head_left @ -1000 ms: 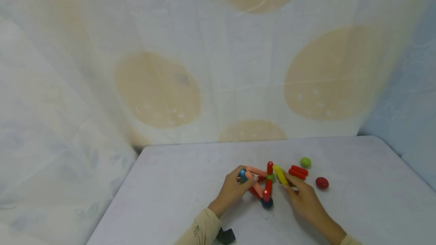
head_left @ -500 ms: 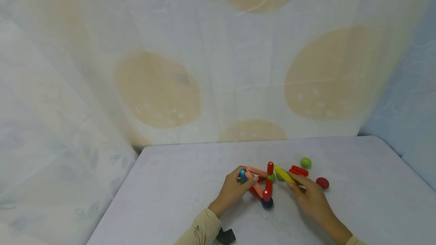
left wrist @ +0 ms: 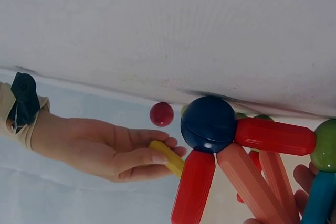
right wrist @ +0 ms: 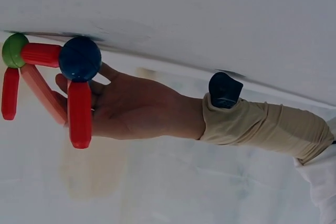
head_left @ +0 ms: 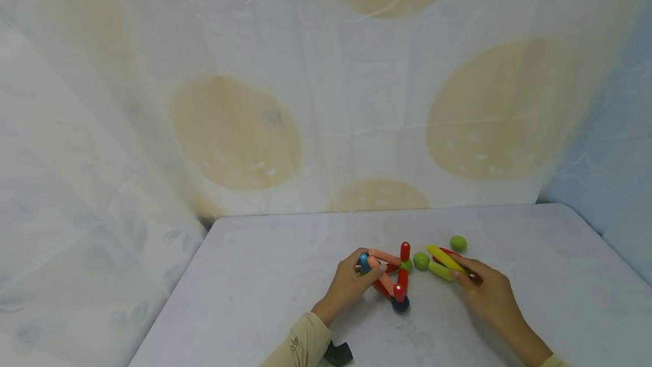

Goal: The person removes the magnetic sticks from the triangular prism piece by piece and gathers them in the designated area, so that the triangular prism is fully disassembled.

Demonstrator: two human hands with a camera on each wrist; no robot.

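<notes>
Here, on the pale tabletop (head_left: 265,276), the left hand (head_left: 348,285) curls its fingers round a small frame of red and salmon plastic rods joined by dark blue and green balls (head_left: 392,276). Just beside it, the right hand (head_left: 486,293) pinches a yellow plastic rod (head_left: 444,257).

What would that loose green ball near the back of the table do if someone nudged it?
The green ball is round and smooth and sits free on the flat table, so it would probably roll away. Nothing touches or blocks it. It looks small and rigid, likely light, and may slip from a loose pinch.
</notes>
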